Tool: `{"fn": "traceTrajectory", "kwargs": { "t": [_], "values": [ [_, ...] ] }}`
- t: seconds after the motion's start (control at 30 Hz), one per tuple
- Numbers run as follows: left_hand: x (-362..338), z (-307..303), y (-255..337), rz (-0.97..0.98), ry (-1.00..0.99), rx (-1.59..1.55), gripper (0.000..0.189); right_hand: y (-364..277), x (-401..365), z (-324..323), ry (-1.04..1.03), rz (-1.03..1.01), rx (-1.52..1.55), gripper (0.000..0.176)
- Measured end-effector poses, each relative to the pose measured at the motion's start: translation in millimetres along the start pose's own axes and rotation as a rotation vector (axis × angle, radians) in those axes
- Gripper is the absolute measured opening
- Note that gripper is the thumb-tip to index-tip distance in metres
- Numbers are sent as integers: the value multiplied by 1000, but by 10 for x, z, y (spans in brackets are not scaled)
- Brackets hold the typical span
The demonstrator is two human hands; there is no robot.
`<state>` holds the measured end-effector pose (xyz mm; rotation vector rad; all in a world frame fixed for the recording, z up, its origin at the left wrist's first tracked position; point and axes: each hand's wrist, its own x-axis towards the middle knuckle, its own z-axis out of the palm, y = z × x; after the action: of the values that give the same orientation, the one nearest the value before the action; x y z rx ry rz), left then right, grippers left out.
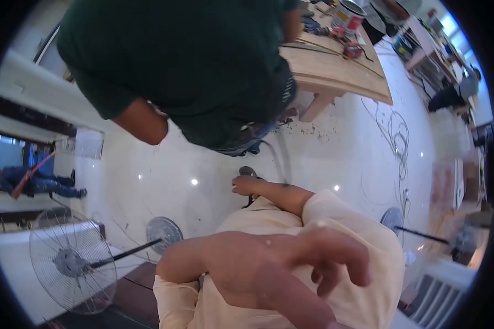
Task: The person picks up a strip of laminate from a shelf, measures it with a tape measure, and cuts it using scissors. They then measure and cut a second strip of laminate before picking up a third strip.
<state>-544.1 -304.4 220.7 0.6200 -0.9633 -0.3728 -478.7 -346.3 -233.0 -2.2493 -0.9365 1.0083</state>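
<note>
My left hand is raised close to the camera, large and partly blurred. Its fingers are apart and somewhat curled, with nothing in them. Lower down, my right arm reaches across my cream shirt. My right hand is closed around a dark hand tool with a round grey disc, which looks like an angle grinder. My fingers and forearm hide much of its body. Directly ahead stands a person in a dark green shirt, back turned to me.
A wooden workbench carries a paint bucket and red tools. Loose cables lie on the glossy white floor. A pedestal fan stands at left, another at right. Another person holds a long pole; others are at upper right.
</note>
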Motion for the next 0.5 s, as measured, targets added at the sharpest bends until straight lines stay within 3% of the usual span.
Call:
{"fn": "traceTrajectory", "kwargs": {
  "t": [0.07, 0.13, 0.17, 0.2, 0.33, 0.5],
  "values": [
    [119, 121, -206, 222, -80, -114, 16, 372, -247, 206, 145, 64, 75, 38],
    [133, 280, -177, 226, -10, -158, 16, 562, -717, 177, 345, 227, 190, 35],
    [80, 384, -64, 98, 68, -151, 20, 499, -1102, -41, 487, 322, 227, 33],
    [57, 412, -89, 73, 73, -161, 25, 1051, -1138, 188, 559, 385, 170, 33],
    [7, 383, -363, 178, -37, -215, 34, 2009, -2024, 377, 693, 830, 184, 32],
    [388, 6, -292, 53, -151, -193, 29, 2362, -2568, 301, 620, 1024, 280, 37]
  ]
}}
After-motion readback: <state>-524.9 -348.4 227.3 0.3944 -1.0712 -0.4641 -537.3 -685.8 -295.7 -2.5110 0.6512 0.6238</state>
